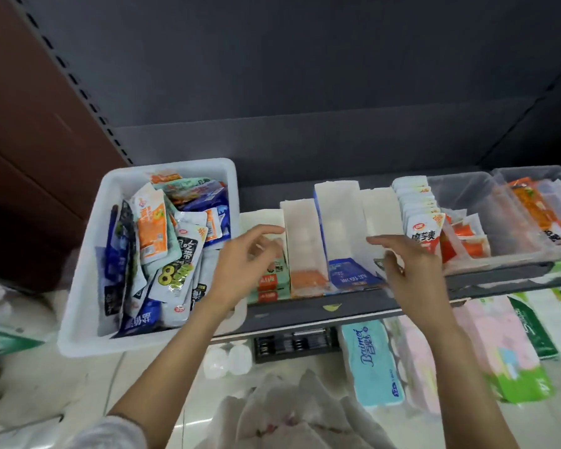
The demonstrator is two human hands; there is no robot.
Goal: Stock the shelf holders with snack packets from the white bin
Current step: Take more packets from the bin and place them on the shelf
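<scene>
Both empty, left hand [243, 257] and right hand [408, 267], fingers loosely spread over white cardboard shelf holders [302, 241]; best reached leftward next into packet-heaped white plastic bin [78, 286].

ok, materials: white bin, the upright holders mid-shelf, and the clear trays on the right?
White bin: looks like moulded plastic, matte, with a thick rolled rim and rounded corners.
Upright holders: probably printed cardboard, with thin flat walls, white inside and colour-printed fronts.
Clear trays: translucent plastic, slightly frosted; the packets show through the walls.
</scene>
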